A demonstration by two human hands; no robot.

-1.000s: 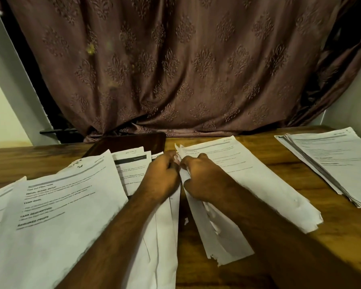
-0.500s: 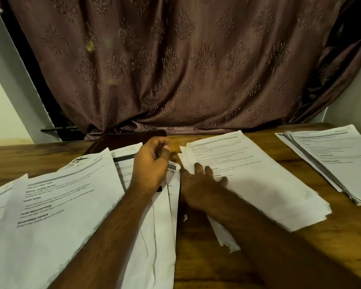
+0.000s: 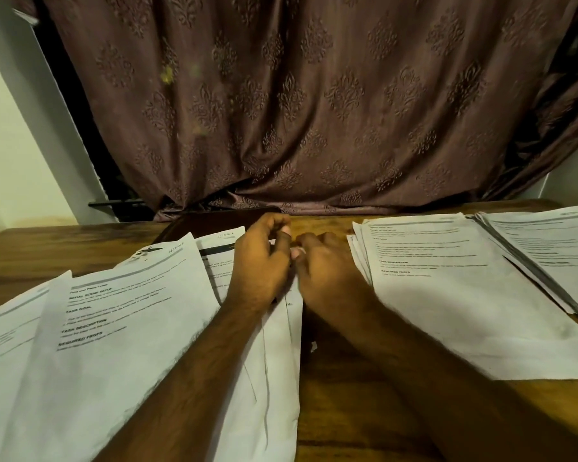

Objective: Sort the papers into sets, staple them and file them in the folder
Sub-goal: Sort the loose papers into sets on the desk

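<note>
Several piles of printed white papers lie on the wooden table [image 3: 347, 411]. My left hand [image 3: 261, 261] and my right hand [image 3: 327, 271] meet at the top edge of the middle pile [image 3: 277, 378], fingers curled and pinching its upper right corner. To the right lies a loose set of papers [image 3: 464, 295], apart from my hands. A thicker stack [image 3: 548, 248] sits at the far right. A large sheet [image 3: 124, 328] overlaps the middle pile on the left, with another sheet [image 3: 7, 328] beyond it. The dark folder [image 3: 207, 221] lies behind the papers, mostly covered.
A brown patterned curtain [image 3: 314, 111] hangs right behind the table's far edge. A small paper scrap [image 3: 313, 346] lies on the bare wood between the middle pile and the right set. A white wall [image 3: 14, 145] stands at the left.
My right hand has let go of the right set, which now lies further right, and has come back to the middle pile's top corner beside my left hand.
</note>
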